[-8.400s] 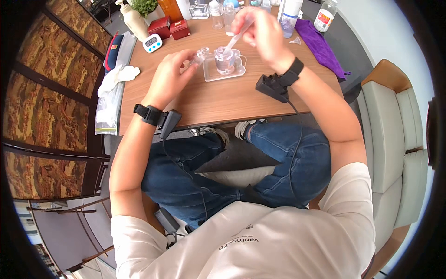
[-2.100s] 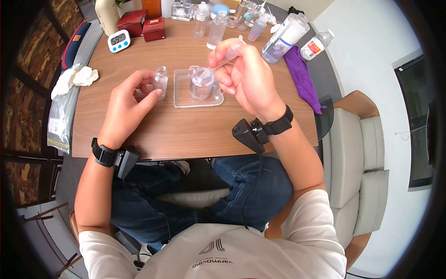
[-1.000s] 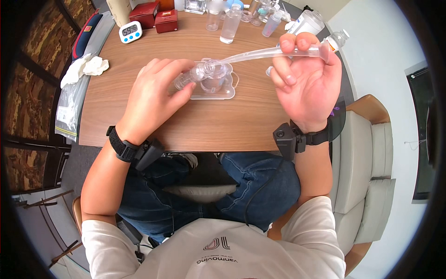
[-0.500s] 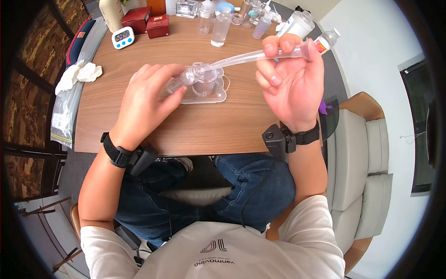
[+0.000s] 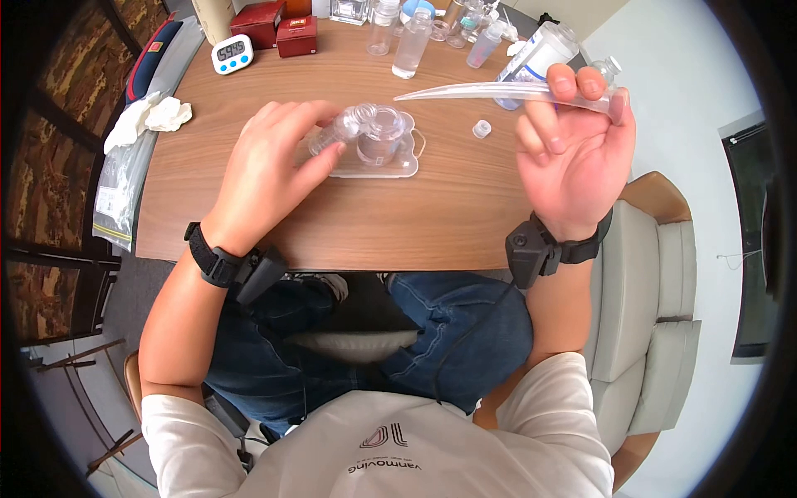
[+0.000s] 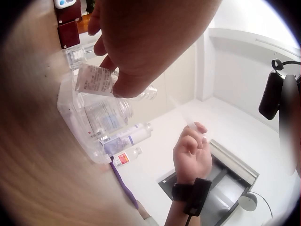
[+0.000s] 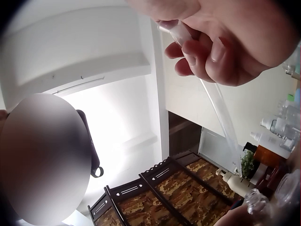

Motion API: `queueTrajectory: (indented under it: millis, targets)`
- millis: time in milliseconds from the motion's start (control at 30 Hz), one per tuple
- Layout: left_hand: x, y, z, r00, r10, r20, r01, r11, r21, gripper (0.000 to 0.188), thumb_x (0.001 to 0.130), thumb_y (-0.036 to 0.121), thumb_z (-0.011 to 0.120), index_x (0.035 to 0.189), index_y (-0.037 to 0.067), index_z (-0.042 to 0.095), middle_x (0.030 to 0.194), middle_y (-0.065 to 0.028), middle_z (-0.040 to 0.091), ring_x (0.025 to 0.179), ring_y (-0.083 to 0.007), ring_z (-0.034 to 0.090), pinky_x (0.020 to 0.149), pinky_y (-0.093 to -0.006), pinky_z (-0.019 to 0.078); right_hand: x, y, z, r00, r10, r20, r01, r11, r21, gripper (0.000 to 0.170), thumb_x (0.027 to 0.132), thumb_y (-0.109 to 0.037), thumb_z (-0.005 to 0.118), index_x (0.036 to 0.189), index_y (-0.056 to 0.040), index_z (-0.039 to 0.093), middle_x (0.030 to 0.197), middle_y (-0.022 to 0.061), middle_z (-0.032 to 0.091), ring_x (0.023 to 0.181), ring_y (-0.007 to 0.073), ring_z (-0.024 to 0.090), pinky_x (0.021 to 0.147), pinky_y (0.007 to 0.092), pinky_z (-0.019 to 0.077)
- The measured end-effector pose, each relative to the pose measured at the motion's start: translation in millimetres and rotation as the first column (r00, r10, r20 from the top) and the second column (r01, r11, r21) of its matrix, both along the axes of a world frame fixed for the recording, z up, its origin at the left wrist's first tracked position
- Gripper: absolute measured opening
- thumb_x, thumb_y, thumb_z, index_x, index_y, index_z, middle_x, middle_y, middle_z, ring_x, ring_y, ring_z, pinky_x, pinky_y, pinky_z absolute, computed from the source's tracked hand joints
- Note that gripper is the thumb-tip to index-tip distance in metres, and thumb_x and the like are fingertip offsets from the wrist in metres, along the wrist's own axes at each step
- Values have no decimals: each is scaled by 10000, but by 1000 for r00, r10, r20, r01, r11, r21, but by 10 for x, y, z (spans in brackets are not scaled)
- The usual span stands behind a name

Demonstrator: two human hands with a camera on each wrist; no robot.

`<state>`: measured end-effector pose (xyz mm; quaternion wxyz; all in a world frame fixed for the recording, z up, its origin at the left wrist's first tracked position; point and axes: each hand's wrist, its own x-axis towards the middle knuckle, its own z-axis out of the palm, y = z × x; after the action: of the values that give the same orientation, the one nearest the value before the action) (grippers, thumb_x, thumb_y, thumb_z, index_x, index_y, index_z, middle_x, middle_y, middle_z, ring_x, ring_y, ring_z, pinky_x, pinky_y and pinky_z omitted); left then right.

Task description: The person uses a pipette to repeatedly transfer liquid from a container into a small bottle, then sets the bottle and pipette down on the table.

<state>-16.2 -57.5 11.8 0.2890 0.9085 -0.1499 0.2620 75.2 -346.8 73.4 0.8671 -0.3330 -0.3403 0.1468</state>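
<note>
In the head view my left hand (image 5: pixel 274 158) grips a small clear bottle (image 5: pixel 340 131) between thumb and fingers, tilted so its uncapped mouth leans toward a clear jar (image 5: pixel 381 143). The jar stands uncovered on a clear plastic tray (image 5: pixel 407 169). My right hand (image 5: pixel 573 158), palm up, pinches a translucent plastic dropper (image 5: pixel 473 90) at its wide end. The dropper lies nearly level in the air, its thin tip up and to the right of the jar, apart from both mouths. In the left wrist view the bottle (image 6: pixel 95 81) shows printing on its side.
A small cap (image 5: pixel 481 129) lies right of the tray. Along the back stand a bottle of clear liquid (image 5: pixel 409 51), several small bottles, a large labelled bottle (image 5: pixel 535 62) and red boxes (image 5: pixel 297 37). A timer (image 5: pixel 232 54) and crumpled tissue (image 5: pixel 170 114) are at left.
The dropper's tip has left the small bottle's mouth as my right hand moved right. Around two seconds ago the bottle was upright left of the tray, with the dropper's tip at the jar.
</note>
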Motion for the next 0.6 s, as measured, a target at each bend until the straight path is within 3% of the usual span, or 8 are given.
queueTrajectory:
  millis: [100, 167, 467, 600]
  targets:
    - [11, 35, -32, 999, 6, -40, -9, 997, -81, 283, 871, 144, 738, 1133, 51, 687, 1025, -92, 713, 925, -291, 627, 838, -398, 513, 13, 25, -58, 998, -56, -19, 54, 996, -74, 456, 1099, -459, 316, 1041, -105, 599, 1039, 89, 637, 587, 129, 410, 552, 274, 348]
    - [35, 63, -75, 999, 21, -50, -28, 989, -148, 331, 864, 119, 765, 1171, 33, 680, 1040, -86, 710, 857, -214, 589, 791, -347, 517, 37, 162, -166, 996, -91, -1, 89, 981, -173, 454, 1098, -455, 323, 1056, -93, 593, 1025, 99, 642, 593, 123, 417, 544, 263, 343]
    - [27, 84, -60, 992, 72, -103, -89, 981, -170, 307, 872, 155, 744, 1143, 26, 681, 1026, -97, 722, 837, -253, 617, 781, -379, 534, -7, 684, -335, 991, -127, 32, 123, 818, -561, 626, 1103, -587, 276, 1139, -44, 585, 1026, 83, 627, 629, 62, 472, 510, 185, 336]
    - [27, 92, -69, 992, 68, -110, -87, 980, -179, 303, 873, 157, 745, 1139, 27, 680, 1024, -99, 721, 833, -254, 619, 775, -379, 535, 6, 712, -370, 991, -124, 56, 134, 815, -564, 637, 1103, -586, 275, 1148, -36, 594, 1034, 83, 629, 629, 60, 471, 509, 186, 336]
